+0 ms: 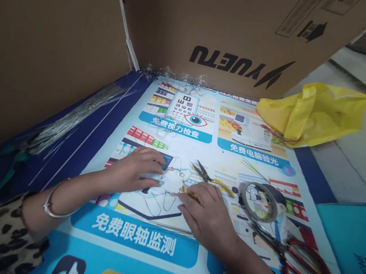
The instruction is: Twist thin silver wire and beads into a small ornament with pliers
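Poster (pixel 120 257) under wire ring (pixel 173 193) (left hand (pixel 140 169), right hand (pixel 208 214) alongside).

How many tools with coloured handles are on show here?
3: red-handled scissors at the right, yellow-handled pliers by the right hand, and a teal-handled tool in shadow at far left. More may be hidden.

The left forearm (pixel 91 188) slants from the near left toward the far right; the left hand (pixel 141 167) is palm down, fingers pointing right, thumb on the near side. The right forearm (pixel 250 262) angles in from the near right, the right hand (pixel 209 208) bent leftward with curled fingers.
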### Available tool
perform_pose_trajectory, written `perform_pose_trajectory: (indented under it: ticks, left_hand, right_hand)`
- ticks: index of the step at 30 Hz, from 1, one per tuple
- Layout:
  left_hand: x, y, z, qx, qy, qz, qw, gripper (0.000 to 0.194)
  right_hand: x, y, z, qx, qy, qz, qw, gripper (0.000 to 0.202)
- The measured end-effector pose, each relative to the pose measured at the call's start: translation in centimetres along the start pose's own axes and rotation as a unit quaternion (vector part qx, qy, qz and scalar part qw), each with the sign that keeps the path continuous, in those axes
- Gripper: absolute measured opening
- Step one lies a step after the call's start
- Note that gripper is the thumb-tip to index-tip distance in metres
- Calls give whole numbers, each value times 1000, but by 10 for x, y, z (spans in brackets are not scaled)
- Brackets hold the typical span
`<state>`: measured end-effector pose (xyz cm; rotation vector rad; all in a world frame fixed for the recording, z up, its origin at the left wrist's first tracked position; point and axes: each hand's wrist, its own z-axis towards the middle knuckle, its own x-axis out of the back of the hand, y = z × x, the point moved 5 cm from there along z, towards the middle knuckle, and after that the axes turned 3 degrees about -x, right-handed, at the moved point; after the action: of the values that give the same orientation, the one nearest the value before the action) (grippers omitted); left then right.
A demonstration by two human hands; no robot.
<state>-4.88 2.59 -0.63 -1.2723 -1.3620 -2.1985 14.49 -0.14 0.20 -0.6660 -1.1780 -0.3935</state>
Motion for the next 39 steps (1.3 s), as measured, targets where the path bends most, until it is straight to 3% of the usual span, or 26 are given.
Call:
perform_pose_trajectory:
  ticks: [8,13,21,33,39]
  left_hand:
    - [4,9,-1,-42,14,17,999,14]
    - [9,16,5,-57,25,-2,998,25]
    - [0,19,21,-105,-51,35,993,34]
    - [-2,16,25,-91,-39,64,993,20]
    - [-1,23,28,-117,-43,86,989,19]
  right_hand:
    - [0,0,0,15,5,13,1000,17]
    - [3,1,0,17,21,15,1000,16]
    - [0,-1,2,44,19,-1,999,16]
    - [-6,-3,5,54,53,16,997,13]
    - [-9,-5,8,40,44,16,998,12]
